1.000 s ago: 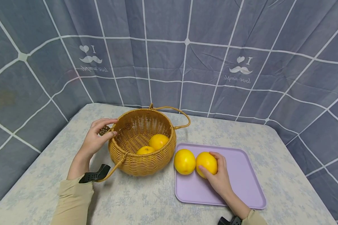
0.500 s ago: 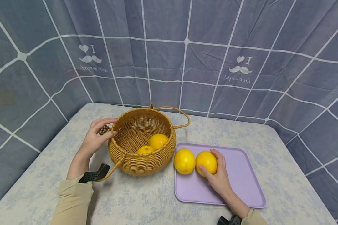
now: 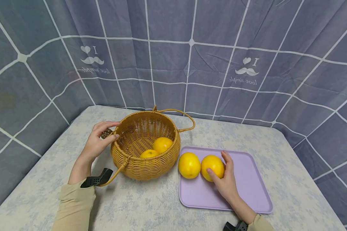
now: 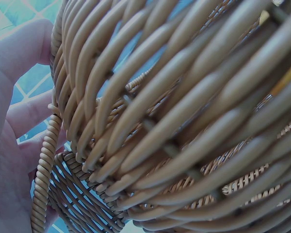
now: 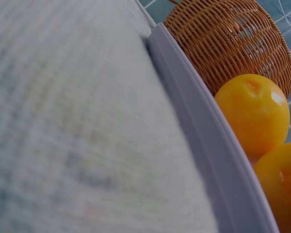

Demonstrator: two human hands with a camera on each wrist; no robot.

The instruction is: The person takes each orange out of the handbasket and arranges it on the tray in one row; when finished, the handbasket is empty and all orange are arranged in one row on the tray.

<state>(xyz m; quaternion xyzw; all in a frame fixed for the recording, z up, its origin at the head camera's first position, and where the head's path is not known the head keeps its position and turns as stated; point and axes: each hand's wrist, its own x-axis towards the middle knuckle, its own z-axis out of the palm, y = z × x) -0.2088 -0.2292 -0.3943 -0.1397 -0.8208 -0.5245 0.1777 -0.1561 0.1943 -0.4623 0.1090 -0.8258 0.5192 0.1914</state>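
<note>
Behind both grips a blue-grey curtain is hanging, its white grid carrying moustache prints in mirror writing. Beneath them the pale, blue-mottled table is spreading out in front of me. Under the right hand's grip a lilac tray is lying flat, and to the left of that grip, just beside the tray, a wicker basket is standing upright, one looped handle jutting out on the side away from the left hand. Below each grip a beige sleeve is covering the forearm

The left hand is pinching the basket's rim between thumb and fingers. The right hand is spreading loosely around a yellow fruit on the tray, thumb lying over the near side, one finger standing raised off it; whether the other fingers are pressing, I cannot tell. Left of that grip a second fruit is sitting right next to the first, and between the two hands a pair of fruits is resting inside the basket. Close by the left fingers a small woven flap is hanging outside the rim, and behind each grip a black wrist camera is showing
</note>
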